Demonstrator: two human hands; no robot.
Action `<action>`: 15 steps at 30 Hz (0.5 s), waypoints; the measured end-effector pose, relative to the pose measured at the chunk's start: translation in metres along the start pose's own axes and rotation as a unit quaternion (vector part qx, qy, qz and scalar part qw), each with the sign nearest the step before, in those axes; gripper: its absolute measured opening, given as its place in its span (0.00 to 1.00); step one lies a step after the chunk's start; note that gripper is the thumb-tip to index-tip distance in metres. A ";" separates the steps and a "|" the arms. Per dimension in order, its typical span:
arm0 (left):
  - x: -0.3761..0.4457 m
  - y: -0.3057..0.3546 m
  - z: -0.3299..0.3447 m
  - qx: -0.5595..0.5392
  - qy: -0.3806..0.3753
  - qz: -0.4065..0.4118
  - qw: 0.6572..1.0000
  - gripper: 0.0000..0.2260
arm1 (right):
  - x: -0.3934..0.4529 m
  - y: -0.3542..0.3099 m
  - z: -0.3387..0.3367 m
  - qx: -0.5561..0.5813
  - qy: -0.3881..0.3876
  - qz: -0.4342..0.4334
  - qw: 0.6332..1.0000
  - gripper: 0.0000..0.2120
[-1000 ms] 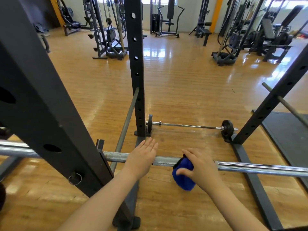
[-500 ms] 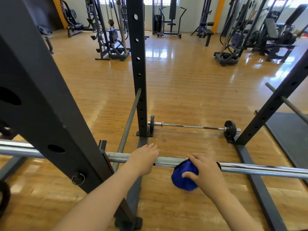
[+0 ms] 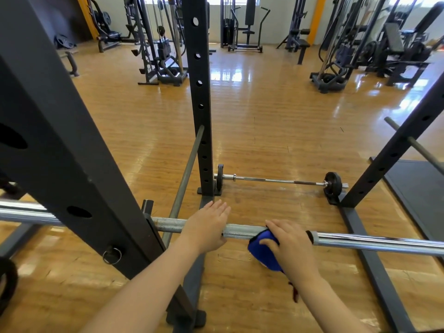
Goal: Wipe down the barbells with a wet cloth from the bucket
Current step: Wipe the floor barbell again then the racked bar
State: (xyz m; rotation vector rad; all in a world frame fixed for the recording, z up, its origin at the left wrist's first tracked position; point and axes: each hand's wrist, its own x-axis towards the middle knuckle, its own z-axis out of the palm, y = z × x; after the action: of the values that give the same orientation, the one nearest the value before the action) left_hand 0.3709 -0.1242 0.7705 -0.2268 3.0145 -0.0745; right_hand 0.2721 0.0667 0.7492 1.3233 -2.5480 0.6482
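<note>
- Blue cloth [image 3: 263, 251] sits on the near side of the barbell [image 3: 360, 242], bunched, partly hanging below the bar, just right of the knurled section.
- Right hand [image 3: 292, 246] lies over the cloth, fingers curled round it, pressing it on the bar.
- Left hand [image 3: 207, 227] rests on the bar just left of the cloth; fingers straight and together, pointing away from the body, thumb under the bar. Flat on it, not clenched.
- Barbell runs level across the view, racked on a black rack post [image 3: 62, 150] at left; chrome sleeve continues past the post to the left edge.
- Second rack post [image 3: 199, 92] stands upright behind the hands; a third [image 3: 394, 152] leans in from the right.
- Smaller barbell [image 3: 276, 180] with small plates lies on the wood floor [image 3: 264, 116] between those two posts, well beyond the hands.
- Gym machines [image 3: 163, 44] line the far side.
</note>
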 end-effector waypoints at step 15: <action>0.000 0.002 0.002 0.020 0.020 -0.006 1.000 0.30 | -0.020 0.002 0.010 -0.006 0.035 0.019 0.999 0.22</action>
State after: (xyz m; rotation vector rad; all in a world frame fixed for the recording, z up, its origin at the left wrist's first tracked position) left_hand 0.3707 -0.1220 0.7683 -0.2415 3.0482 -0.1431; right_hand 0.2820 0.0778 0.7326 1.2296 -2.5214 0.6744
